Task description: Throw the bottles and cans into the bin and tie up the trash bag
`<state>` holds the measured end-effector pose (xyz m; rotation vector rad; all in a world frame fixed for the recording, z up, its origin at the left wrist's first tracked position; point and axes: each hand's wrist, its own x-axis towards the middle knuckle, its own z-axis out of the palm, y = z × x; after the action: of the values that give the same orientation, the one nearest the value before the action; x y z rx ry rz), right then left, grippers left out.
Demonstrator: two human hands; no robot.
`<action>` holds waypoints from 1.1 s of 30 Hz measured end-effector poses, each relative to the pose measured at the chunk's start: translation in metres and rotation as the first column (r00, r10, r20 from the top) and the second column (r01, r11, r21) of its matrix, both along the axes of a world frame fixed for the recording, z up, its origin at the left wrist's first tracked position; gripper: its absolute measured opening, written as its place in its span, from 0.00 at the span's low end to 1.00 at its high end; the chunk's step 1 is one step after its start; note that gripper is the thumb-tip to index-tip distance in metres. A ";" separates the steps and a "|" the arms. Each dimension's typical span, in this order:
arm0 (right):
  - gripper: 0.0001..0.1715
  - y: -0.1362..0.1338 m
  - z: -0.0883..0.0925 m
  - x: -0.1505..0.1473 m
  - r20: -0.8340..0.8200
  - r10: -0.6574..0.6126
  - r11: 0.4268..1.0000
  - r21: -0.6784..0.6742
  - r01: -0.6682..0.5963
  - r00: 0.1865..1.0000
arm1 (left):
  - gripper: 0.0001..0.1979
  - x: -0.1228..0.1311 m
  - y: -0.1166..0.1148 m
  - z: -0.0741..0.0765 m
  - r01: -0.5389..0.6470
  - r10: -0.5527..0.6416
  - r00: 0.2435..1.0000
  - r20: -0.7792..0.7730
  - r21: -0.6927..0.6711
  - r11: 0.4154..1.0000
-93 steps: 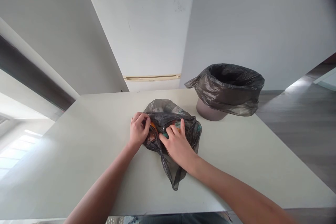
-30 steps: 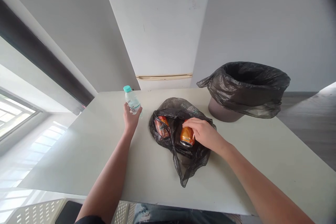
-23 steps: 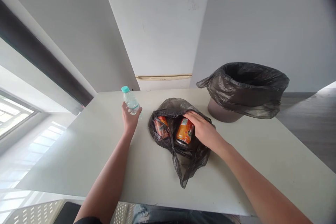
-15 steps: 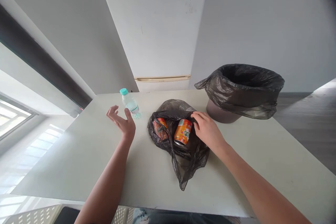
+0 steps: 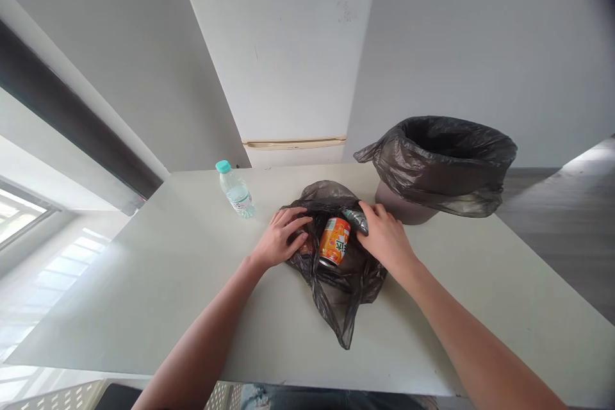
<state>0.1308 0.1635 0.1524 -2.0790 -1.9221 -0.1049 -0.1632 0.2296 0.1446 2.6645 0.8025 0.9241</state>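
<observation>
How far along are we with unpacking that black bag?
Done: the water bottle stands on the table. In hand: the right hand pinches the black bag's rim, the left hand reaches inside. Left: the orange can lies in the bag's mouth; another orange item hides under the left fingers.

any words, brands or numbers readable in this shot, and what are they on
orange can in the black bag: pale lettering on its label, too blurred to read.
water bottle: a label with print too small to read.
No other text shows, so nothing can be quoted.
</observation>
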 end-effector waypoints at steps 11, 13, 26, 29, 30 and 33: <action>0.25 -0.006 0.038 -0.004 -0.432 0.233 0.879 0.477 0.002 0.871 | 0.12 0.003 -0.001 -0.001 -0.107 0.107 0.993 0.059 -0.003 0.994; 0.26 -0.007 0.038 -0.005 -0.428 0.287 0.846 0.533 -0.018 0.857 | 0.13 0.007 -0.006 0.004 -0.137 0.131 0.982 0.137 0.034 0.990; 0.19 -0.019 0.046 -0.016 -0.482 0.687 0.721 0.546 -0.427 0.544 | 0.32 0.027 -0.024 0.008 -0.201 0.179 0.972 0.150 0.147 0.969; 0.16 -0.019 0.045 -0.011 -0.571 0.664 0.746 0.547 -0.379 0.483 | 0.30 0.023 -0.021 0.008 -0.256 0.240 0.962 0.131 0.123 0.959; 0.16 -0.019 0.045 -0.009 -0.596 0.655 0.754 0.548 -0.361 0.464 | 0.31 0.022 -0.021 0.009 -0.272 0.256 0.957 0.135 0.113 0.956; 0.15 -0.016 0.041 -0.005 -0.653 0.645 0.764 0.557 -0.326 0.397 | 0.33 0.024 -0.023 0.010 -0.292 0.276 0.950 0.147 0.103 0.951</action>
<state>0.1261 0.1476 0.1938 -0.9013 -1.6100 0.5505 -0.1396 0.2062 0.1544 2.5983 1.1545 1.2409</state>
